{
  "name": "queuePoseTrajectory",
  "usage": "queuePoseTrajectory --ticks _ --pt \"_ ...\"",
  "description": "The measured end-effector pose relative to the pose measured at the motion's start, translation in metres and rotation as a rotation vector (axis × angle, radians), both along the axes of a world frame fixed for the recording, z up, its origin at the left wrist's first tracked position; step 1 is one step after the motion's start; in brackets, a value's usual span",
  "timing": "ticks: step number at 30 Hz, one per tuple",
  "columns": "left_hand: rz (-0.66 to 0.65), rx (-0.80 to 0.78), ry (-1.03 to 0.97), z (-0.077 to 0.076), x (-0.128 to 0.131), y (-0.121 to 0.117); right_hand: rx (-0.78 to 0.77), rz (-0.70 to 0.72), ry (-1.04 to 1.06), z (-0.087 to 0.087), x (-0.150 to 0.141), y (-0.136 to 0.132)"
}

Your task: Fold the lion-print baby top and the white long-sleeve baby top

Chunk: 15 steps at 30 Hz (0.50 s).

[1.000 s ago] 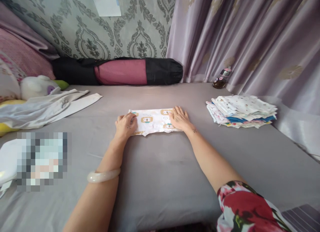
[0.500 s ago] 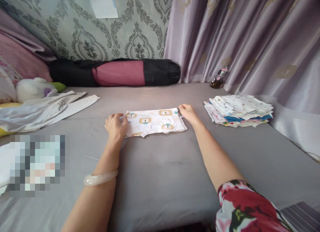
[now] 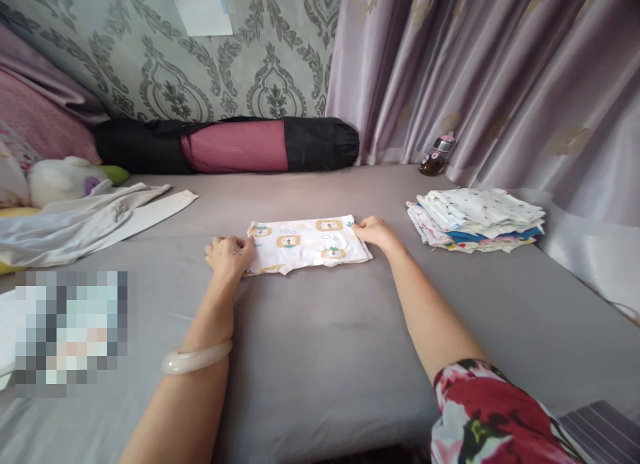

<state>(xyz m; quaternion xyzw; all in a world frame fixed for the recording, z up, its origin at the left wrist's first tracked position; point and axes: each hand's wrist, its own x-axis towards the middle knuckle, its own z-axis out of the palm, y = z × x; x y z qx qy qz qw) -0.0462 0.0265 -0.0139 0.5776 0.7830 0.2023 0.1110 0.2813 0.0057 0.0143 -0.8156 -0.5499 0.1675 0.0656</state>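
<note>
A folded white garment (image 3: 305, 245), printed with tan and teal figures, lies flat in the middle of the grey bed sheet (image 3: 320, 357). Its lower edge is uneven. At its left side my left hand (image 3: 229, 254) has its fingers curled over the edge, the tips partly hidden, and a pale bangle (image 3: 197, 359) circles that wrist. The fingers of my right hand (image 3: 374, 231) pinch the upper right edge of the cloth. To the right of that hand is a stack of folded clothes (image 3: 477, 217), mostly white with small prints and one blue layer.
A black and pink rolled bag (image 3: 235, 146) lies along the wall. A bottle (image 3: 437, 156) stands by the curtain (image 3: 400, 71). On the left are loose pale clothing (image 3: 115, 221) and a white plush toy (image 3: 63, 179); a blurred-out item (image 3: 83, 334) lies nearer me.
My right hand has moved slightly left and now grips the garment's upper right edge. The left hand stays at the left edge. The view has shifted a little.
</note>
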Motion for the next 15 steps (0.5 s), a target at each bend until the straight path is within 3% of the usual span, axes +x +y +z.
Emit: queuePoseTrajectory --ticks 4,9,15 --pt "-0.032 -0.008 -0.017 0.001 -0.001 0.002 0.041 0.012 0.070 -0.005 0.002 0.003" --pt "-0.073 -0.071 -0.088 0.014 0.002 0.000 0.101 -0.034 0.271 -0.012 0.005 0.007" --pt "-0.068 -0.025 -0.285 0.020 -0.001 -0.007 0.050 -0.111 0.360 0.003 -0.001 0.000"
